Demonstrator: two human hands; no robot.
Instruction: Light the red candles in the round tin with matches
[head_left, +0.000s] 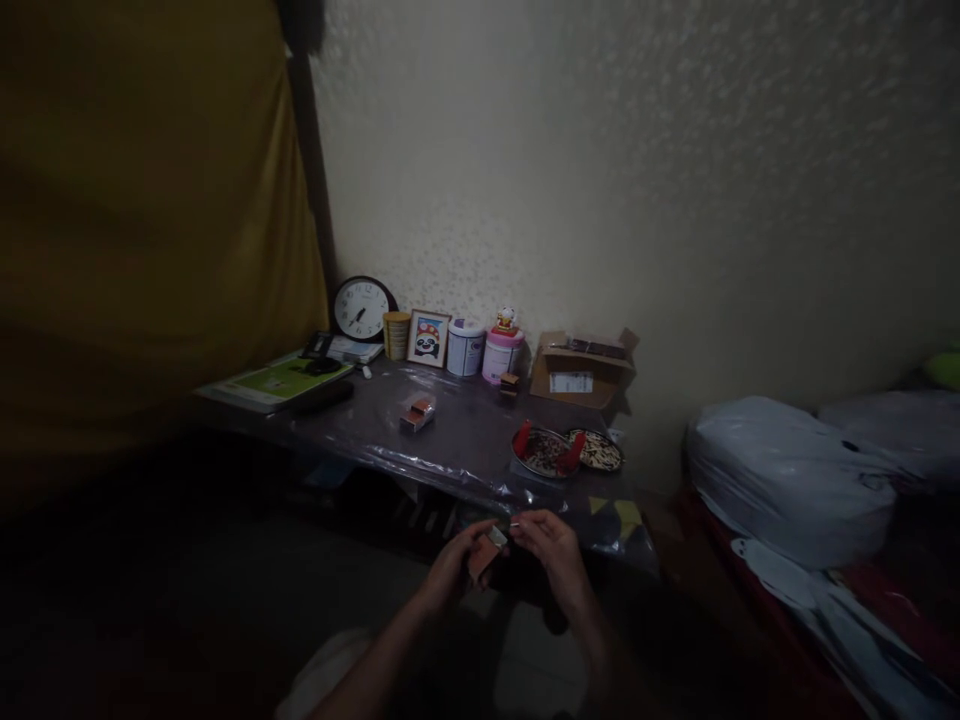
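Observation:
Both my hands meet low in the middle of the view, in front of a low table (465,440) covered in clear plastic. My left hand (456,568) is closed around a small brownish box (489,550), which looks like a matchbox. My right hand (551,550) pinches at the box's upper end with its fingers together. What the right fingertips grip is too small to make out in the dim light. Just beyond my hands, on the table's near right corner, stand two round metal dishes (546,452) holding many small sticks.
Another small box (417,412) lies mid-table. Along the wall stand a clock (363,308), a framed picture (427,338), two tins (466,347), and an open cardboard box (581,372). Books (274,383) lie at the left. Grey bags (787,475) fill the right; yellow cloth (150,200) hangs left.

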